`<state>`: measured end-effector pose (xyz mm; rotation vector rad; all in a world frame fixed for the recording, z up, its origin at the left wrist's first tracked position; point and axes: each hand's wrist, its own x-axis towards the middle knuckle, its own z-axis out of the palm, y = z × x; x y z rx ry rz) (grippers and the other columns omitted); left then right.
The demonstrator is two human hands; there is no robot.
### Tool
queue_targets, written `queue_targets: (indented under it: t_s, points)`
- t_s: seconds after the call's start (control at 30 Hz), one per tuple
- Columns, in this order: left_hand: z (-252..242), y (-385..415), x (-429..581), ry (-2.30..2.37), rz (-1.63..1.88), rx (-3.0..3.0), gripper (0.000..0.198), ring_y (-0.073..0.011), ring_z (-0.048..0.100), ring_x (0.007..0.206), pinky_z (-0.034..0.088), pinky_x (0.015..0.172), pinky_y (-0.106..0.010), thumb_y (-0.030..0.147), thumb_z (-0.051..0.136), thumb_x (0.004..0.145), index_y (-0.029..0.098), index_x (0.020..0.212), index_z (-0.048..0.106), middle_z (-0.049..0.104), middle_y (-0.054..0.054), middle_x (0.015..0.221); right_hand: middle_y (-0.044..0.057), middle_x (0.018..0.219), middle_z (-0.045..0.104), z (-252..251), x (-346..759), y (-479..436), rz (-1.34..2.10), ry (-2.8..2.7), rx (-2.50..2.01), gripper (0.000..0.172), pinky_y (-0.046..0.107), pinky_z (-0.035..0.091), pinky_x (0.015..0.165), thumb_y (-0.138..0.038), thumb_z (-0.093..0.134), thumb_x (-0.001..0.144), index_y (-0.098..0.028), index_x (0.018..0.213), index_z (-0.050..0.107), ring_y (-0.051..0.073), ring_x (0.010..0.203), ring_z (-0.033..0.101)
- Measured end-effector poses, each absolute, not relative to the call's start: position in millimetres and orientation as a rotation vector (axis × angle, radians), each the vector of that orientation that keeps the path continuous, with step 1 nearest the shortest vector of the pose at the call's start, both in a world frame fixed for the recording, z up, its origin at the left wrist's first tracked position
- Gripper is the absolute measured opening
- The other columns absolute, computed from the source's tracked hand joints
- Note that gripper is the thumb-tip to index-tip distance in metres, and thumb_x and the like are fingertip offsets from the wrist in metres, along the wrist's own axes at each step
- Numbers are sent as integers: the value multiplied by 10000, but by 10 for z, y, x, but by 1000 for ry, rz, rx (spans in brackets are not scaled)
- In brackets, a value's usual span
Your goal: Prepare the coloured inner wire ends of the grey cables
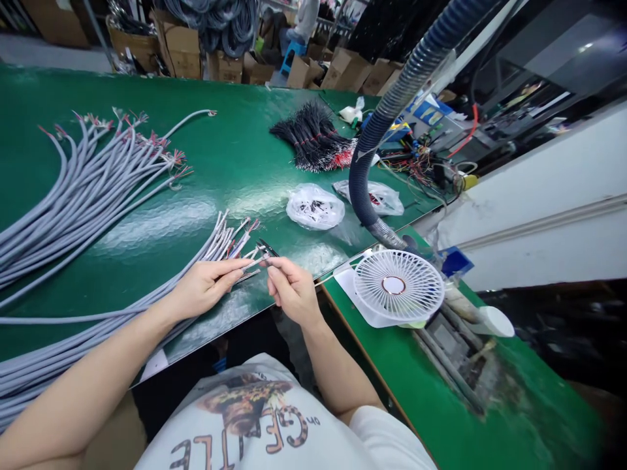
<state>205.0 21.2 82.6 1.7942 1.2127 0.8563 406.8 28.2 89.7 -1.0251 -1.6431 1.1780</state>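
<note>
Near the table's front edge my left hand [208, 284] is closed, its thumb and forefinger pinching the stripped end of a grey cable [132, 305]. Just to its right, my right hand [291, 287] has its fingers pressed together at the thin wires; whatever they pinch is too small to make out. Small dark tweezers or cutters [267, 249] lie at my right fingertips. Beyond my left hand, a bundle of grey cables [200, 251] ends in stripped white and red wires. A plastic bag of small black pieces [315, 207] sits beyond my right hand.
More grey cables [98, 176] spread across the green table [235, 143] on the left. Black wire bundles [313, 134] and another plastic bag [375, 197] lie farther back. A thick ribbed hose [379, 124] curves down at right, above a white fan [399, 287]. A person [300, 26] is in the background.
</note>
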Motion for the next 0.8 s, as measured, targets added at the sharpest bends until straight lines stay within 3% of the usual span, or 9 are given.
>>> queue_targets:
  t_s: [0.13,0.23,0.43,0.8]
  points:
    - [817,196,2076,1310,895,1678,437,-89,435,456,383,494,-190,394,462,910,112,1177,660,476,40,490,17,695,619,967,4035,129,1107,-1910,-830,275,221,461,552,-305,444,936,-177,1015,674,78,514,503]
    - [885,207,2067,1244,915,1507,494,-81,370,418,334,450,-187,415,458,905,69,1222,614,391,67,440,13,710,614,945,4036,78,1039,-1838,-845,292,226,468,579,-282,418,947,-185,1103,645,80,527,508]
    - [952,225,2025,1091,919,1335,526,-54,263,392,231,426,-179,443,496,894,61,1245,582,333,92,421,-43,582,491,755,4028,158,979,-1690,-1020,354,213,442,550,-254,421,936,-174,1234,594,76,495,465]
    - [956,207,2023,1076,886,1321,534,-56,242,404,188,427,-191,455,495,898,66,1256,572,316,94,426,-33,598,495,760,3979,164,969,-1662,-1003,353,220,438,534,-267,428,928,-181,1215,615,81,497,467]
